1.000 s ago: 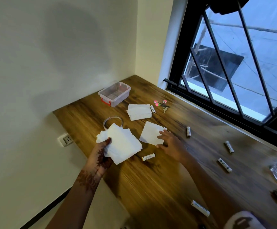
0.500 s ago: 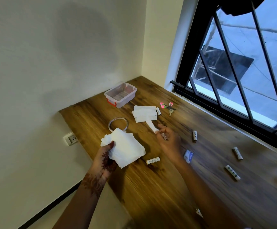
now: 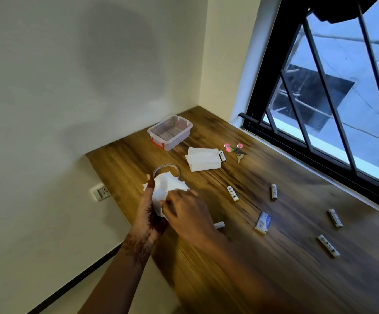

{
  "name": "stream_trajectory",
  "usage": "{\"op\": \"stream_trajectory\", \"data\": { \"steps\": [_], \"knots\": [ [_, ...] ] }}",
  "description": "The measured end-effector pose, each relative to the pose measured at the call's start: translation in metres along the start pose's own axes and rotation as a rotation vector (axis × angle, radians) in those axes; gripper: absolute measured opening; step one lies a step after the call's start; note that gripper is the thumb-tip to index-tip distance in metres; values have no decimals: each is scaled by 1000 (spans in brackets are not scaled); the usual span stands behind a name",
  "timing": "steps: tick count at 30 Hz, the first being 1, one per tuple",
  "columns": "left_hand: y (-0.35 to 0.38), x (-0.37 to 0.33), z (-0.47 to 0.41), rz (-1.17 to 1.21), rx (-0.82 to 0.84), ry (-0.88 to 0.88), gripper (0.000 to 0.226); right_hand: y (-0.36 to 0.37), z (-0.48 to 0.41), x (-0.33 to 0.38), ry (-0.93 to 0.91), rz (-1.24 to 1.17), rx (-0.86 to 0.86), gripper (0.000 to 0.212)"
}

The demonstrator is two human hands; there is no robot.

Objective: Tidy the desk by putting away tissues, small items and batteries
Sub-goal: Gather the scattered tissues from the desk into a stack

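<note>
My left hand [image 3: 148, 211] holds a bunch of white tissues [image 3: 168, 189] above the desk's near-left edge. My right hand [image 3: 188, 214] presses against the same bunch, fingers curled on the tissue. A second folded stack of tissues [image 3: 203, 159] lies further back on the wooden desk [image 3: 274, 268]. A clear plastic box [image 3: 170, 132] with red clips stands open at the far corner. Several white batteries lie scattered: one [image 3: 232, 193] beyond my right hand, one [image 3: 273, 191] right of it, one [image 3: 222, 155] beside the far stack, one [image 3: 219, 225] partly hidden by my right wrist.
A ring of tape [image 3: 166, 168] lies behind the held tissues. Keys with pink charms [image 3: 235, 149] rest near the window. A small blue-and-white packet [image 3: 263, 222] and two more batteries [image 3: 335, 218] [image 3: 328, 245] lie to the right. The barred window [image 3: 319, 109] borders the desk's right side.
My right hand picked the single tissue off the desk and brought it left onto the bunch in my left hand. The camera view has shifted.
</note>
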State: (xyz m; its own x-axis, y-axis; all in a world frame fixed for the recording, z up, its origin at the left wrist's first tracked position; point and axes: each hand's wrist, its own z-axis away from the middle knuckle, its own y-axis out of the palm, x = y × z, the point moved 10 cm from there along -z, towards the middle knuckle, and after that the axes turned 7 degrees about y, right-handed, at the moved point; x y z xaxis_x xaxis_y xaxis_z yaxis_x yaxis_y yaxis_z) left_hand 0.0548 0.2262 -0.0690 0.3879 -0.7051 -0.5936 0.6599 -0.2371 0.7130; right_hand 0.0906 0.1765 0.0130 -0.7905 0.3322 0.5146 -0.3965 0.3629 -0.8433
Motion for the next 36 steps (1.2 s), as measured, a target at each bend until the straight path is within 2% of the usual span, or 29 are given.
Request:
{"op": "stream_trajectory", "data": {
  "steps": [3,6,9,12,14,17,21,24,26,29,31,34,36],
  "knots": [
    [-11,-4,-3,-104,-49,9,27,-15,-13,-7,45,-147,-9,31],
    [-14,-11,-8,-114,-30,24,26,-26,-41,-42,136,-178,-73,26],
    [-11,-19,-9,-80,20,26,22,-22,-72,-98,255,-78,-122,24],
    [-8,-23,-10,-48,64,-5,33,-10,-92,-148,338,65,-95,32],
    [-14,-25,-13,-72,56,-1,25,-1,-102,-166,329,177,-57,37],
    [-27,-26,-22,-78,9,-27,30,13,-111,-176,281,346,-4,39],
    [-31,-25,-25,-105,-16,-28,43,17,-114,-174,240,416,-48,30],
    [-36,-24,-28,-94,-22,-23,29,20,-113,-170,222,425,-66,29],
    [-37,-20,-29,-74,-14,-51,30,16,-112,-164,213,343,-116,28],
    [-35,-21,-24,-125,-9,-43,33,-2,-102,-156,284,-18,-279,20],
    [-29,-22,-23,-97,55,-36,54,-12,-91,-146,327,-269,-317,16],
    [-29,-20,-24,-66,70,-51,70,-18,-74,-116,383,-557,-231,4],
    [-31,-16,-25,-60,64,-85,80,-16,-65,-93,405,-738,-117,10]
  ]
}}
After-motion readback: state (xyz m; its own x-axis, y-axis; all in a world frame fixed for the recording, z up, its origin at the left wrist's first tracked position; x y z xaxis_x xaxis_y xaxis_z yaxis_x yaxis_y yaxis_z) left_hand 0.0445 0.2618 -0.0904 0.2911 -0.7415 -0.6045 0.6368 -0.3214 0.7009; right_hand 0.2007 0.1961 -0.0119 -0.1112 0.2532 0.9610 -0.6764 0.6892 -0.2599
